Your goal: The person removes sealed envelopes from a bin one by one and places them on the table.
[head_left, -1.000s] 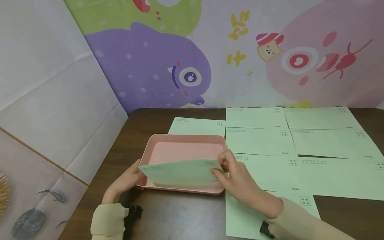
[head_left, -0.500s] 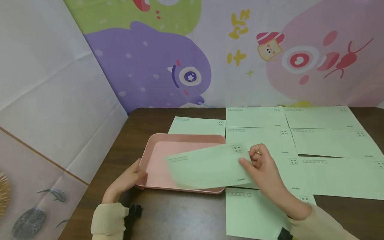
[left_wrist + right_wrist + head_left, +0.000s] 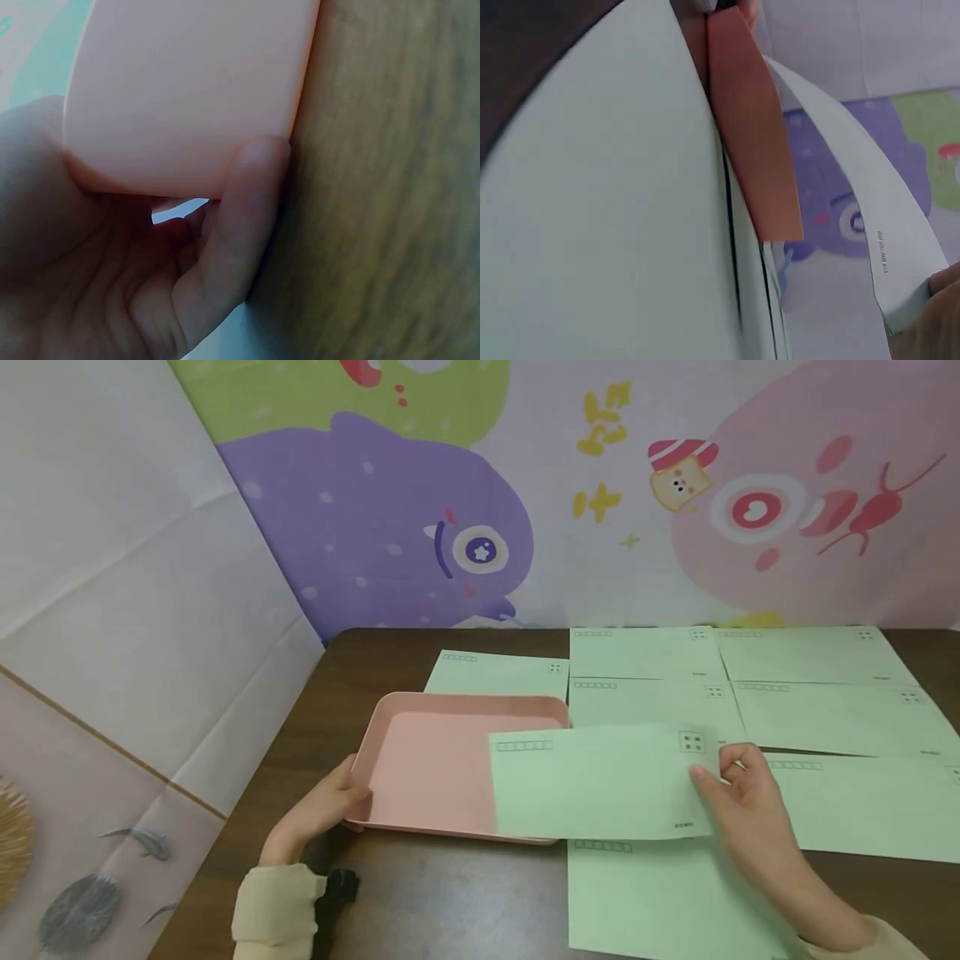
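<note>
In the head view, my left hand [image 3: 318,810] grips the left edge of a pink tray [image 3: 427,760]. The left wrist view has that hand's thumb and fingers [image 3: 251,187] around the end of the tray [image 3: 187,90]. My right hand [image 3: 753,814] pinches the right edge of a pale green envelope [image 3: 592,785], printed with postcode boxes and a stamp square. This envelope is raised, its left part over the tray's right side and the rest over other envelopes. In the right wrist view, the held envelope [image 3: 862,180] bows out from my fingertips [image 3: 945,281].
Several matching green envelopes [image 3: 855,802] lie in rows on the dark wooden table [image 3: 300,727], right of the tray. One envelope [image 3: 495,675] sits partly behind the tray, and another [image 3: 667,893] is at the near side. A cartoon-printed cloth [image 3: 405,510] hangs behind the table.
My right hand has drawn the envelope out of the tray and carried it rightward, turning its printed face up. The left hand stays on the tray's edge.
</note>
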The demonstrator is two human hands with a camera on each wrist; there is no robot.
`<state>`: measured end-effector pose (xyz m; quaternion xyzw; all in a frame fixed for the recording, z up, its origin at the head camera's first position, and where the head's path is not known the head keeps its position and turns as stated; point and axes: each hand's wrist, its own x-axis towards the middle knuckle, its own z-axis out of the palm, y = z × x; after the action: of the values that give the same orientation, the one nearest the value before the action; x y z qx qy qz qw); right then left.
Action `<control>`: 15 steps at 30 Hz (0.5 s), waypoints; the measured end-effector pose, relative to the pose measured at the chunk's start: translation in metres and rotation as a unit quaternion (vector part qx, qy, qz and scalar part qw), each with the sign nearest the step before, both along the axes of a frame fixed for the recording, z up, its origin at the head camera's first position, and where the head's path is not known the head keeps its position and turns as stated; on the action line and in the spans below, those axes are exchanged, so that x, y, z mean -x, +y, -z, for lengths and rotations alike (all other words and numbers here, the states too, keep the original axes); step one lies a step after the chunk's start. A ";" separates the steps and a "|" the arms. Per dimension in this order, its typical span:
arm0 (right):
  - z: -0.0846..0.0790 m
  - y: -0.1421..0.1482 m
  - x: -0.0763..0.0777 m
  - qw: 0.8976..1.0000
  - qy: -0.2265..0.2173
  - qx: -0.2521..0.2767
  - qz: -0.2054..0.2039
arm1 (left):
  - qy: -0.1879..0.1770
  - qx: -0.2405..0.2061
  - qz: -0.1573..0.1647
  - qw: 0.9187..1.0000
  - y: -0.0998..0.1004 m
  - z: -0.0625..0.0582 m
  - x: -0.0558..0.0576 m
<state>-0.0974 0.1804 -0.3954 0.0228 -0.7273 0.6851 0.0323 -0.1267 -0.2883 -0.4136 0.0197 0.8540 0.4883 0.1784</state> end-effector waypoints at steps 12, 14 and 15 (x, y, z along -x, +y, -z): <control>0.027 0.073 -0.018 0.977 -0.063 -0.164 0.120 | 0.002 0.012 -0.005 1.000 0.000 0.000 0.002; 0.035 0.084 -0.020 0.970 -0.074 -0.181 0.147 | 0.002 0.013 -0.005 1.000 0.000 0.000 0.002; 0.039 0.090 -0.020 0.964 -0.079 -0.198 0.160 | 0.001 0.014 -0.006 1.000 0.000 0.001 0.002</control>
<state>-0.0771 0.2707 -0.4341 -0.1422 -0.8429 0.5128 0.0790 -0.1290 -0.2882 -0.4141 0.0128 0.8609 0.4776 0.1749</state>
